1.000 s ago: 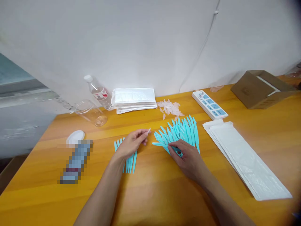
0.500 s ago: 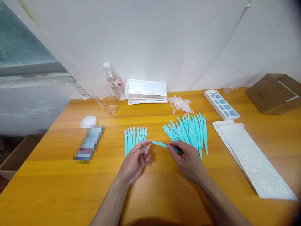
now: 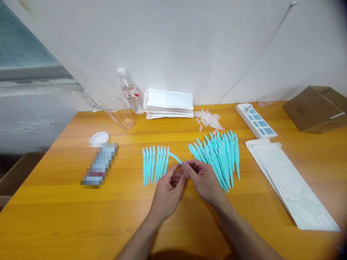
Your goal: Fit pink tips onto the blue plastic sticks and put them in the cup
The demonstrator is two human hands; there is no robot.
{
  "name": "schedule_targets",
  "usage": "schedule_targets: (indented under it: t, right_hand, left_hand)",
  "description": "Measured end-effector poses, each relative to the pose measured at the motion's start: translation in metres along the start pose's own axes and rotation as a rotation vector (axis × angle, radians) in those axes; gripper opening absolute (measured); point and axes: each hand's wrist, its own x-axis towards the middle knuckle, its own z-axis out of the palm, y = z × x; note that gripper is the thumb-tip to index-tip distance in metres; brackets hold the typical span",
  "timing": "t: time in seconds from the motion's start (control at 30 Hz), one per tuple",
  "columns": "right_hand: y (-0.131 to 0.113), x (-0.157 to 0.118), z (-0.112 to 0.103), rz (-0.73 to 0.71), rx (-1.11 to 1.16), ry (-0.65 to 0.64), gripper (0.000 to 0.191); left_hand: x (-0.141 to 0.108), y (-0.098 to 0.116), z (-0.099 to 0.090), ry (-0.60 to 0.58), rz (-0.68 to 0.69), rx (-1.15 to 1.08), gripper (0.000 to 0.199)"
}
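Right hand [image 3: 203, 180]: thumb and forefinger pinching one teal stick, fingertips meeting those of the other hand.
Left hand [image 3: 168, 190]: fingers curled in close to the right fingertips; what they grip is hidden, so I cannot tell.
Held stick [image 3: 175, 157]: at the right fingertips, tilted, its free end pointing away and to the left, over the near side of the row.
Row [image 3: 148, 166]: teal sticks side by side in two groups, just beyond and left of the left hand.
Heap [image 3: 221, 159]: more teal sticks, overlapping, just beyond and right of the right hand.
Pale pieces [image 3: 207, 119]: scattered pile, past the heap from the right hand.
White packs [image 3: 169, 103]: stacked, well beyond the left hand.
Bottle [image 3: 131, 94], jar [image 3: 121, 117]: beyond the left hand, to its left.
Lid [image 3: 99, 138]: farther left of that hand.
Power strip [image 3: 256, 121]: beyond the right hand, to its right.
Bench [image 3: 108, 220]: wooden, beneath both hands.
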Motion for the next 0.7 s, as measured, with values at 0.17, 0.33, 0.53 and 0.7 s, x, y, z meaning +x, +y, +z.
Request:
schedule_targets:
  t: [0.17, 0.33, 0.53, 0.7]
  right_hand:
    - [0.001, -0.001, -0.006, -0.007, -0.013, 0.036, 0.033]
    - [0.001, -0.001, -0.01, 0.04, 0.032, 0.025, 0.033]
    - [-0.002, -0.003, 0.002, 0.013, 0.158, 0.02, 0.029]
    - [-0.003, -0.003, 0.002, 0.048, 0.195, 0.031, 0.03]
  left_hand:
    - [0.0, 0.005, -0.019, -0.029, -0.091, -0.037, 0.05]
    - [0.0, 0.009, -0.02, -0.032, -0.04, 0.064, 0.048]
    - [-0.005, 0.001, 0.003, 0.073, 0.235, 0.354, 0.031]
    - [-0.008, -0.002, 0.008, 0.114, 0.23, 0.302, 0.043]
